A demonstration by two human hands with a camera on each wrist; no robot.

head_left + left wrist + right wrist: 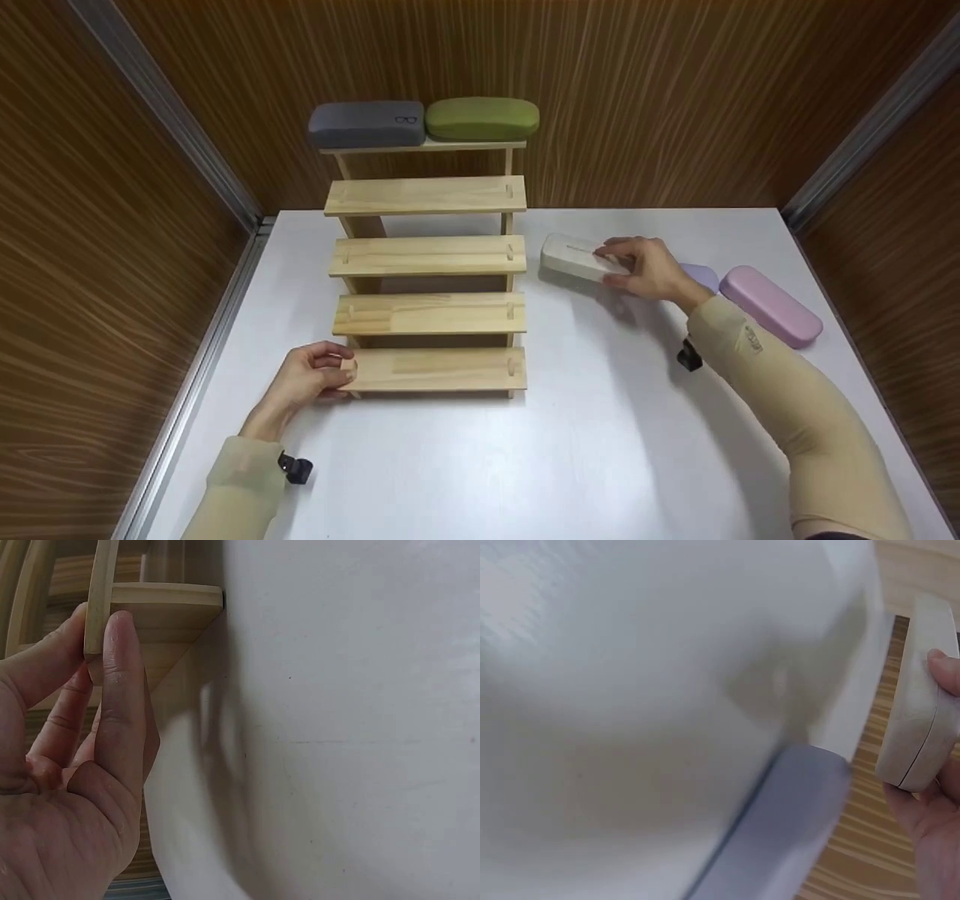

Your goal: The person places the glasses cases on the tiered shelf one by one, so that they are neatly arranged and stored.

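The left hand [304,379] pinches the left end of the lowest board of a wooden stepped rack [442,371]; in the left wrist view its thumb and fingers [122,682] lie on both sides of the board [99,607]. To the right of the rack, the right hand [649,268] holds a white glasses case [574,255] by its right end. The case's shadow falls on the table apart from it. In the right wrist view the white case [922,705] is at the right edge, thumb on one side, fingers beneath.
A grey case [367,125] and a green case [482,118] lie on the rack's top board. On the white table [450,465], a lavender case [701,276], partly hidden by the right hand, lies beside a pink case [772,306]. Wood-grain walls [637,97] stand behind and at both sides.
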